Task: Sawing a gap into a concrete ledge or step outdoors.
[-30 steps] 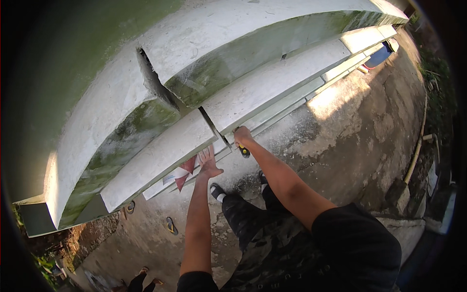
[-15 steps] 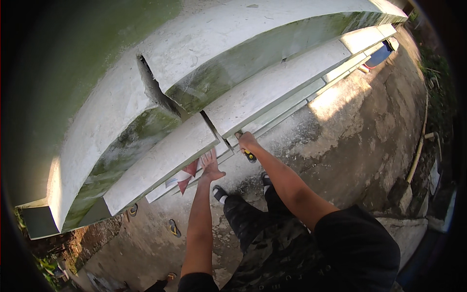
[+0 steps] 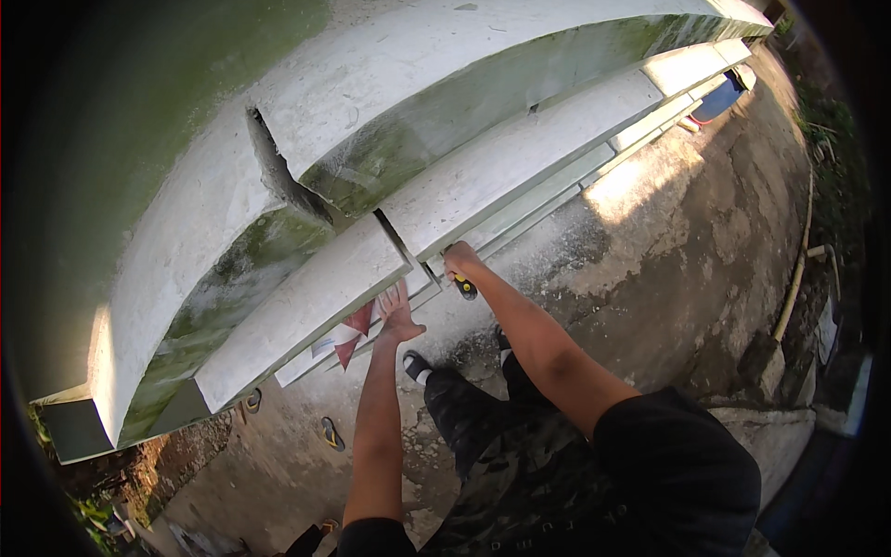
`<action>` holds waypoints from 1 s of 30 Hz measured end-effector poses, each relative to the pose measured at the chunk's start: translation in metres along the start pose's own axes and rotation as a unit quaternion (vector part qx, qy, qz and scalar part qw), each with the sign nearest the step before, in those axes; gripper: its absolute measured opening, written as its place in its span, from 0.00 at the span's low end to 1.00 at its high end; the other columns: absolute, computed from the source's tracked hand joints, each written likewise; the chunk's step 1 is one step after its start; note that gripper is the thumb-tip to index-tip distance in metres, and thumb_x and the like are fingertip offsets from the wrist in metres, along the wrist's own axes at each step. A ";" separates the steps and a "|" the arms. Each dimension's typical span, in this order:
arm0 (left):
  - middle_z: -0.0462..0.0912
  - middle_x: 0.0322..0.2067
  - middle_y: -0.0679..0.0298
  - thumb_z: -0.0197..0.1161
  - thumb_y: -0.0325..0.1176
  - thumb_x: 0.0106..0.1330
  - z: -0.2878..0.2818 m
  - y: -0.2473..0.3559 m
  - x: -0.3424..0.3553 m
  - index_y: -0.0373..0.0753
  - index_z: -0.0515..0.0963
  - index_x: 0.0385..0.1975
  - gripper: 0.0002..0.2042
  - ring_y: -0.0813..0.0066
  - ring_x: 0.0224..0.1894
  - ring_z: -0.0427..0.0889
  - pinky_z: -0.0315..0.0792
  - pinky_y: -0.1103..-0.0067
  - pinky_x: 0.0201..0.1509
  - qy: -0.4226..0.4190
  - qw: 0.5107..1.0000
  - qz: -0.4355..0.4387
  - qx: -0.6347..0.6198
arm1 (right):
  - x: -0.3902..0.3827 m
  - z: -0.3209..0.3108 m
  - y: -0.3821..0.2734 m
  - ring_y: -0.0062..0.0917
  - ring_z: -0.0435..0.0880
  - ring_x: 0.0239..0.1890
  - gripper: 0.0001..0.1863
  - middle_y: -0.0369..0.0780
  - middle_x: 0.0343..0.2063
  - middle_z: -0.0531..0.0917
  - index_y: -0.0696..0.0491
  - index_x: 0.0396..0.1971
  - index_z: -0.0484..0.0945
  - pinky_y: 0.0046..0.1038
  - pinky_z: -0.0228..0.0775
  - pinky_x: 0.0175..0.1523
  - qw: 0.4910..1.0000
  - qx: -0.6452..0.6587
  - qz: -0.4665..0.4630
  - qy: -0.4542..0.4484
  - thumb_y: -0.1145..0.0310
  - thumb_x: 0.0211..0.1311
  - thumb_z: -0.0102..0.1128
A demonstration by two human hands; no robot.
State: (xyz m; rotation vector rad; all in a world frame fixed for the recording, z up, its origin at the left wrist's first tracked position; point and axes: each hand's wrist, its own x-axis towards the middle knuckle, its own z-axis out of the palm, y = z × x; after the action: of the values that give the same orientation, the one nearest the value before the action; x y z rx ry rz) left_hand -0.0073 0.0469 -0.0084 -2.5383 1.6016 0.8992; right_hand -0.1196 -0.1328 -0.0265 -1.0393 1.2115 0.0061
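My left hand (image 3: 397, 317) lies flat with fingers spread on the lower pale ledge, just under the front edge of a long whitish slab (image 3: 306, 311). To its right, my right hand (image 3: 459, 261) is closed round a black-and-yellow tool handle (image 3: 466, 287). It is close beneath the corner of a second slab (image 3: 520, 167), beside the dark gap (image 3: 394, 232) between the two. The tool's working end is hidden, so its kind does not show. A red-and-white packet (image 3: 348, 342) rests on the ledge left of my left hand.
Above the slabs runs a thick curved concrete rim (image 3: 390, 79), split by a wide crack (image 3: 278, 167). Pale dust (image 3: 548, 255) covers the ground by my feet. Loose sandals (image 3: 332, 433) lie at lower left. A blue object (image 3: 719, 100) stands at far right, and a pole (image 3: 798, 278) lies along the right side.
The view has shifted slightly. My right hand and the handle have moved a little up toward the slab edge. My left hand keeps its place on the ledge.
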 end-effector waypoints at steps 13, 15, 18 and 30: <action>0.29 0.64 0.46 0.71 0.42 0.32 0.005 -0.009 -0.005 0.42 0.24 0.63 0.64 0.42 0.65 0.25 0.29 0.55 0.66 -0.015 1.000 -0.009 0.005 | -0.014 0.026 0.002 0.36 0.74 0.08 0.23 0.47 0.07 0.72 0.64 0.13 0.71 0.35 0.66 0.14 0.998 0.017 0.005 0.065 0.59 0.58 0.53; 0.29 0.64 0.47 0.71 0.43 0.32 0.008 -0.017 -0.012 0.42 0.24 0.63 0.64 0.42 0.65 0.25 0.29 0.55 0.66 -0.016 1.000 -0.021 -0.001 | -0.044 0.025 0.001 0.36 0.74 0.08 0.22 0.47 0.07 0.72 0.65 0.14 0.71 0.35 0.66 0.14 0.998 0.004 0.007 0.066 0.60 0.58 0.53; 0.29 0.64 0.47 0.71 0.43 0.31 0.005 -0.012 -0.008 0.42 0.24 0.63 0.64 0.42 0.65 0.25 0.29 0.55 0.66 -0.014 1.000 -0.016 -0.005 | -0.046 0.017 -0.007 0.35 0.74 0.08 0.21 0.47 0.08 0.72 0.65 0.15 0.72 0.36 0.66 0.13 0.995 -0.008 -0.003 0.095 0.61 0.58 0.53; 0.30 0.64 0.46 0.71 0.41 0.32 0.003 -0.005 -0.004 0.41 0.25 0.63 0.63 0.42 0.65 0.25 0.29 0.55 0.66 -0.026 1.000 -0.011 -0.013 | -0.040 0.002 -0.011 0.35 0.73 0.08 0.23 0.47 0.08 0.72 0.65 0.18 0.70 0.36 0.63 0.12 0.995 -0.025 0.022 0.092 0.58 0.61 0.50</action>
State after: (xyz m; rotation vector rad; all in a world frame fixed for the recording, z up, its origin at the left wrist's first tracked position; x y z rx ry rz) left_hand -0.0054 0.0534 -0.0101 -2.5232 1.5539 0.9809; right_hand -0.1292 -0.1174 0.0113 -1.0739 1.4063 -0.0258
